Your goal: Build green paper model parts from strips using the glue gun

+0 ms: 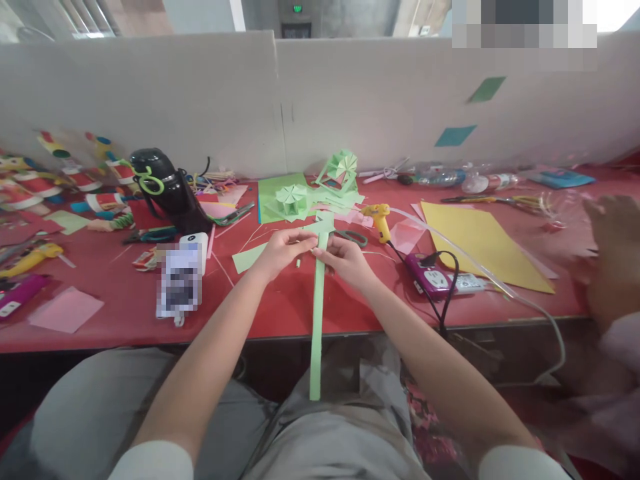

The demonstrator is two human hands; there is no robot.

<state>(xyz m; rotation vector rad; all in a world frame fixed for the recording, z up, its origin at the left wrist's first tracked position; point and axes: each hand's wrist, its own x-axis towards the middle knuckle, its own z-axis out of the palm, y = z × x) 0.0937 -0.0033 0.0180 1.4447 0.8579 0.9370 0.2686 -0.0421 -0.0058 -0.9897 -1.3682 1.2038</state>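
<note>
A long light-green paper strip hangs down toward my lap from between my two hands, over the table's front edge. My left hand pinches the strip's upper end from the left. From the right, my right hand grips the same end, with its thumb on the paper. Just beyond my fingertips lies a folded green paper piece; whether it joins the strip I cannot tell. Behind it are a folded green paper wheel and a taller green paper construction. Dark-handled scissors lie beside my right hand.
A yellow glue gun, a purple power strip with cables and a yellow sheet lie to the right. Left are a phone and a black bottle. Another person's arm reaches in at the right edge.
</note>
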